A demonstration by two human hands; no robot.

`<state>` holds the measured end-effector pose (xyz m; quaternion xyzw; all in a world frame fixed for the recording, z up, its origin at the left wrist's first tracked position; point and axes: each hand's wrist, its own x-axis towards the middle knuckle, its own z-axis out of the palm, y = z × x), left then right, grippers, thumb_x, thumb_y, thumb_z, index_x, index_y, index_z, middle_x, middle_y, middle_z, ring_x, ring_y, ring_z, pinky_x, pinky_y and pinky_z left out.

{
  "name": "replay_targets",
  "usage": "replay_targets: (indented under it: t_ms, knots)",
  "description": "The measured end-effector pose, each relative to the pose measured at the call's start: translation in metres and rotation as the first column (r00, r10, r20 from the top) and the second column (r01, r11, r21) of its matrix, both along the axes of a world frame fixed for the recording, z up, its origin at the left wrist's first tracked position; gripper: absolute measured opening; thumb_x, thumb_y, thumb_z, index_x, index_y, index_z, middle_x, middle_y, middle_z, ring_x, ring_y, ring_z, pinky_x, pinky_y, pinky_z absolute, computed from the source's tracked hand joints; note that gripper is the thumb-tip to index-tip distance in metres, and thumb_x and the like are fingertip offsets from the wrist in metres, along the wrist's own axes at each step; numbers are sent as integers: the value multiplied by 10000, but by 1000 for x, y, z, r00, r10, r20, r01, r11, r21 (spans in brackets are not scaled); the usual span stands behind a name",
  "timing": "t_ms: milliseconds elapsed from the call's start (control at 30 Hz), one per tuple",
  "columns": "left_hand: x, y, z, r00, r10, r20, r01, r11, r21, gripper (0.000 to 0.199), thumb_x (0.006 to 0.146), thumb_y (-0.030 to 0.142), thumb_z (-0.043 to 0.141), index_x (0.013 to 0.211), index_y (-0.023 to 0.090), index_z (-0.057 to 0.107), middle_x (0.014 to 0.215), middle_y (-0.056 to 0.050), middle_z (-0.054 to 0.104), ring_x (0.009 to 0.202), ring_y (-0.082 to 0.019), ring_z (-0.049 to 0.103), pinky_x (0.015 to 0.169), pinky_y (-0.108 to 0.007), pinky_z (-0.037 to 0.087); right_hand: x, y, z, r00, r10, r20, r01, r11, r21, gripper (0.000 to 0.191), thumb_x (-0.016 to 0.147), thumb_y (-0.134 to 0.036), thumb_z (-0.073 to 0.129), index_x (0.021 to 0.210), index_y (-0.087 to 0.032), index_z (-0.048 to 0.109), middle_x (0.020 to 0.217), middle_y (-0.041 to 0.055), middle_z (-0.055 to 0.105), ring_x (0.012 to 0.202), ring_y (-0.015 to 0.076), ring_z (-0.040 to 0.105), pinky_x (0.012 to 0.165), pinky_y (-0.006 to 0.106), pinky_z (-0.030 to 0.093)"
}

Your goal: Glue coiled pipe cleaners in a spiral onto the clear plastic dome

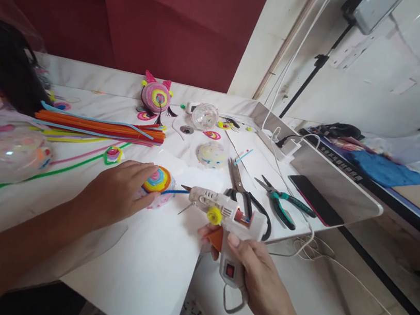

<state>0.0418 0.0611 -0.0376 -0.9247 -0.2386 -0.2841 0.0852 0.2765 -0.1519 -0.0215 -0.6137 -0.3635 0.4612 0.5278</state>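
My left hand (121, 189) is closed over the left side of a small round ball (158, 180) covered with rings of pink, blue, yellow and orange pipe cleaner. From the ball a blue pipe cleaner end (176, 192) sticks out to the right. My right hand (253, 263) is wrapped round the handle of a white glue gun (226, 207), with fingers at its orange trigger. The gun's nozzle points left, close to the blue end; whether they touch I cannot tell. White paper (148, 263) lies beneath the ball.
Orange pipe cleaners (100, 126) lie at the left, near a clear bag (3, 154). A pink decorated ball (156, 96) stands at the back. Scissors (238, 180), pliers (280, 201) and a phone (315, 199) lie at the right. Two clear balls (205, 116) sit mid-table.
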Motion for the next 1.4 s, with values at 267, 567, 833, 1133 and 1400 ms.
replay_targets:
  t_ms: [267, 567, 833, 1133, 1400]
  knots:
    - [0, -1, 2, 1000, 13, -21, -15, 996, -88, 409, 926, 331, 550, 1305, 229, 663, 1279, -105, 798, 1151, -333, 759, 994, -467, 632, -4, 20, 5, 985, 174, 7, -174, 985, -19, 669, 899, -789, 649, 903, -154, 859, 886, 114, 782, 755, 210, 637, 703, 309, 509]
    - [1, -5, 6, 998, 34, -45, -39, 992, -120, 390, 962, 383, 523, 1289, 224, 664, 1279, -114, 800, 1155, -338, 757, 991, -478, 632, -9, 28, 4, 983, 182, -24, -183, 983, -12, 664, 894, -773, 655, 970, -129, 793, 899, 129, 794, 729, 203, 644, 691, 314, 524]
    - [0, -3, 4, 999, 32, -30, -36, 989, -142, 396, 942, 393, 564, 1300, 256, 663, 1310, -104, 792, 1185, -346, 750, 1014, -487, 618, -8, 29, 4, 978, 205, 47, -205, 979, -3, 693, 929, -808, 583, 767, -158, 757, 719, 58, 664, 655, 164, 535, 629, 299, 413]
    - [-1, -4, 2, 999, 23, -33, -27, 992, -126, 401, 963, 405, 565, 1312, 237, 669, 1310, -117, 789, 1185, -347, 749, 1017, -478, 626, -8, 28, 4, 973, 222, 66, -216, 973, -80, 703, 896, -834, 594, 696, -170, 709, 664, 35, 632, 586, 132, 497, 597, 281, 392]
    - [-1, -5, 6, 999, 9, -40, -14, 992, -128, 404, 998, 428, 532, 1338, 249, 658, 1296, -128, 784, 1172, -362, 745, 988, -496, 638, -7, 28, 6, 961, 255, 110, -248, 966, -75, 702, 929, -818, 550, 657, -182, 667, 609, 0, 540, 560, 120, 444, 570, 284, 339]
